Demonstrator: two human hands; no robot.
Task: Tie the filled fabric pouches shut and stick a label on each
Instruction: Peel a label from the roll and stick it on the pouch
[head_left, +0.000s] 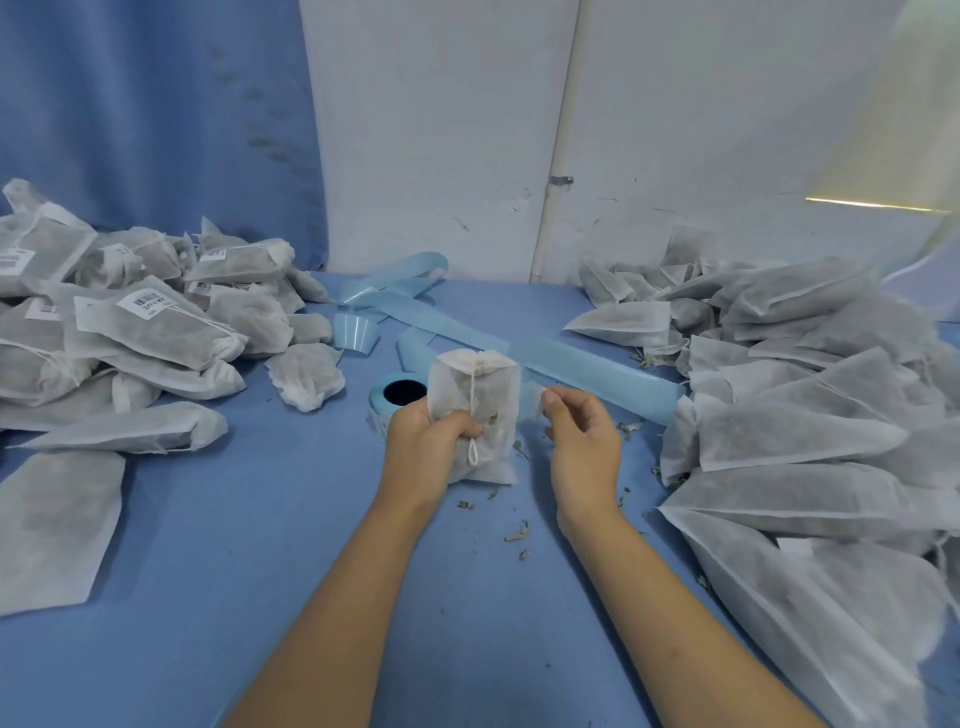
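Nearest, the left hand (421, 441) grips a tied pouch (475, 410) upright at mid-table (260, 545); the right hand (576, 441) pinches a pale slip (535, 401), too blurred to identify. Behind, the label roll (397, 395) is half hidden. A labelled pile (156, 322) and an unlabelled pile (805, 415), both cropped, flank the open middle.

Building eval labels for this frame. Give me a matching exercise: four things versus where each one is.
1. tied white fabric drawstring pouch
2. small pale label
3. heap of barcode-labelled grey fabric pouches
4. heap of unlabelled grey fabric pouches

a. blue table, right side
b. gripped by left hand
c. blue table, left side
d. pinched by right hand

Pairs: 1-b, 2-d, 3-c, 4-a
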